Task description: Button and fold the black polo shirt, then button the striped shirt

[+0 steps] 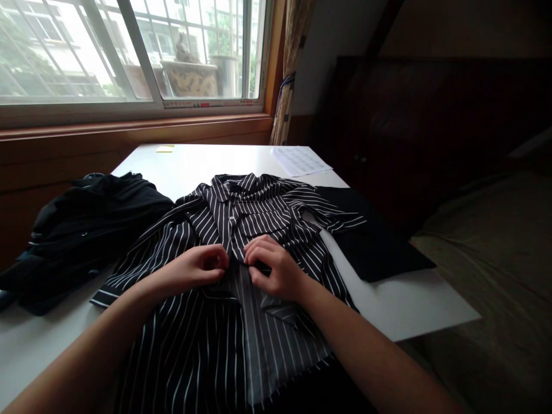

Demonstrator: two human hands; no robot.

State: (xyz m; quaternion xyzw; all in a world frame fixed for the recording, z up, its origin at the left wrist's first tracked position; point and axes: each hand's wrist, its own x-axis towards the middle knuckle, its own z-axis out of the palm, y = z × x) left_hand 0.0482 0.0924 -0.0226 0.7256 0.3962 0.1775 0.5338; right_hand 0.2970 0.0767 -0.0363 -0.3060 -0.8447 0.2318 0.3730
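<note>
From my head camera, the black-and-white striped short-sleeved shirt (263, 221) lies face up on the white table (198, 158), collar toward the window (207, 52). My left hand (207, 265) and right hand (273, 267) are near each other but not touching, each with thumb and fingertips pinched on the front opening, below the white button (232, 218). I cannot tell whether another button sits between my fingertips.

Below my hands the front gapes, its greyish inner side showing; if I pair the edges unevenly, I judge the hem would end up crooked. The cloth looks thin and slippery, so a hard pull could crease the front or drag the collar askew. The sleeve on my right lies over a flat black garment (383, 244), which could slide along with it. On my left, the heap of black clothes (95, 224) crowds the shoulder and might catch it.
</note>
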